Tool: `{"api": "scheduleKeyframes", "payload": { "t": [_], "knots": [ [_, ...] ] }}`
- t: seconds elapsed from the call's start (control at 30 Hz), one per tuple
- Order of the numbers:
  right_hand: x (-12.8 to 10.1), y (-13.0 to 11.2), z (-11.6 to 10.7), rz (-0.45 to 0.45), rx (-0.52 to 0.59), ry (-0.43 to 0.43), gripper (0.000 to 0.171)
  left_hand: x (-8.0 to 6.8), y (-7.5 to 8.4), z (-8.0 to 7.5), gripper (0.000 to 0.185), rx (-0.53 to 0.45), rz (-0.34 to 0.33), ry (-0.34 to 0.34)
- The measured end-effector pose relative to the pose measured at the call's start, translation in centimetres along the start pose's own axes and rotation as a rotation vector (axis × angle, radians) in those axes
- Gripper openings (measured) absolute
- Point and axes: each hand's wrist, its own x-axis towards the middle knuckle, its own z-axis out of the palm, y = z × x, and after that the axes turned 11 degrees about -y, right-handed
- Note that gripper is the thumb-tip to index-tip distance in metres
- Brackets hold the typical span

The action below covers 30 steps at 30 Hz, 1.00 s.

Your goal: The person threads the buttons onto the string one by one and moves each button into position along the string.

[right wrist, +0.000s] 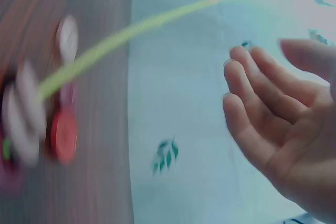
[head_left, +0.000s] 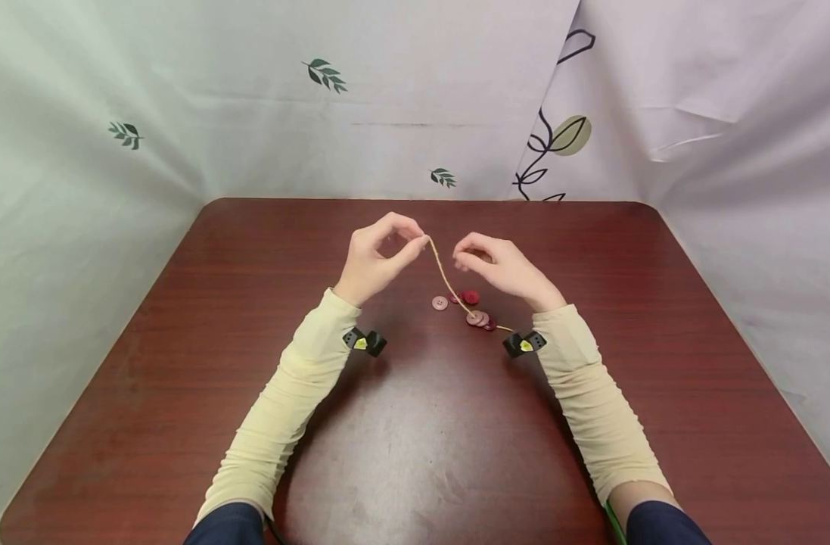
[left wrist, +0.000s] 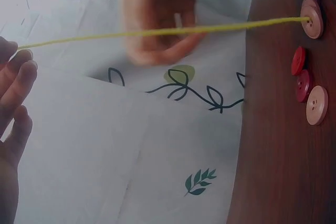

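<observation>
The gap between the left hand (head_left: pixel 377 257) and right hand (head_left: pixel 499 266) is crossed by a taut string (head_left: pixel 444 278). Below it, the bench (head_left: pixel 415 424) is occupied by loose buttons (head_left: pixel 439 303). Wide bare bench is left on both sides, bounded by cloth walls (head_left: pixel 81 189).

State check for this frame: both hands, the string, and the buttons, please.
left hand: grip pinches the string's raised end.
right hand: fingers loosely curled, holding nothing.
string: slopes down to the table.
threaded buttons: on the string, resting on the table.
loose buttons: flat, unthreaded.
</observation>
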Motion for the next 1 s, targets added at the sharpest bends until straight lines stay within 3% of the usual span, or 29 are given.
{"api": "scheduleKeyframes", "payload": {
  "t": [0.13, 0.27, 0.57, 0.83, 1.0],
  "knots": [
    [0.1, -1.0, 0.4, -0.122, 0.225, -0.026, 0.028, 0.0, -0.1, 0.2, 0.011, 0.013, 0.001, -0.028],
    [-0.1, -1.5, 0.6, -0.197, 0.338, -0.072, 0.031, -0.1, -0.3, 0.3, 0.01, 0.022, -0.014, -0.044],
    [-0.7, -1.8, 0.0, -0.011, 0.308, -0.001, 0.02, -0.2, -0.7, 0.5, 0.011, 0.045, -0.03, -0.068],
    [-0.9, -1.3, -0.4, -0.018, 0.328, -0.001, 0.013, -0.3, -0.7, 0.6, 0.01, 0.062, -0.075, -0.151],
    [-0.8, -1.0, -0.6, -0.014, 0.334, 0.015, 0.01, -0.3, -0.8, 0.5, 0.007, 0.062, -0.106, -0.24]
  ]
}}
